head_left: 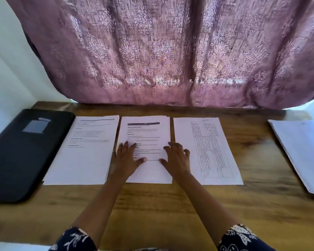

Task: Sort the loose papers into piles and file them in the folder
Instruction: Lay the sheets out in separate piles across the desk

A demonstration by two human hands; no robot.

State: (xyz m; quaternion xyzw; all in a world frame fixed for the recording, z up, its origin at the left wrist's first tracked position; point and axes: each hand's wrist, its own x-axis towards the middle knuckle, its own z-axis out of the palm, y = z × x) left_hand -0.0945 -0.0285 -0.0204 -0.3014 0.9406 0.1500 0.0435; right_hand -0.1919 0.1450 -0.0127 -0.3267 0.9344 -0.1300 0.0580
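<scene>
So the left hand (126,157) and right hand (177,157) are both flat and spread wide, resting on the middle pile (145,131) on the desk (152,205), with the left pile (85,156) and right pile (185,134) just beside it, black folder (25,156) far left, loose stack (301,153) far right.

Three paper piles lie side by side on the wooden surface (152,205): left pile (85,156), middle pile (145,129), right pile (210,147). The left hand (126,158) and right hand (177,160) rest flat on the middle pile's side edges. A black folder (22,156) lies far left, and a further stack (301,153) far right.
</scene>
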